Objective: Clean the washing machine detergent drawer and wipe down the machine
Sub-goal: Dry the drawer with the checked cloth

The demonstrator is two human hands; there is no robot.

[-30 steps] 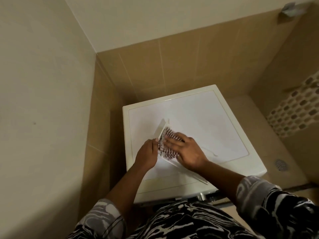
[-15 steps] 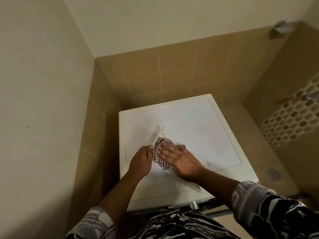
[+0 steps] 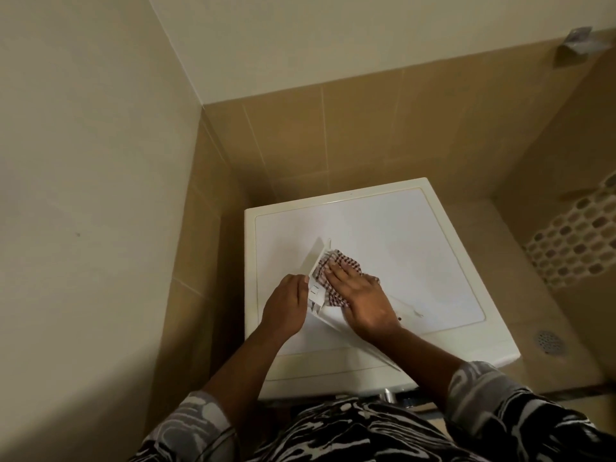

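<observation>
- One washing machine (image 3: 400, 235), white, in the tiled corner.
- One drawer (image 3: 316, 292), lying on top of the machine.
- One checked cloth (image 3: 340, 261), in the drawer.
- Two hands: the left hand (image 3: 285, 308) grips the drawer's edge and the right hand (image 3: 361, 298) lies flat on the cloth.
- Two patterned sleeves: a left sleeve (image 3: 193, 425) and a right sleeve (image 3: 483, 395).
- One floor drain (image 3: 548, 341).
- One metal fitting (image 3: 581, 45), high on the wall.

Cloth (image 3: 336, 271) in drawer (image 3: 316, 261) atop machine (image 3: 416, 235)
</observation>
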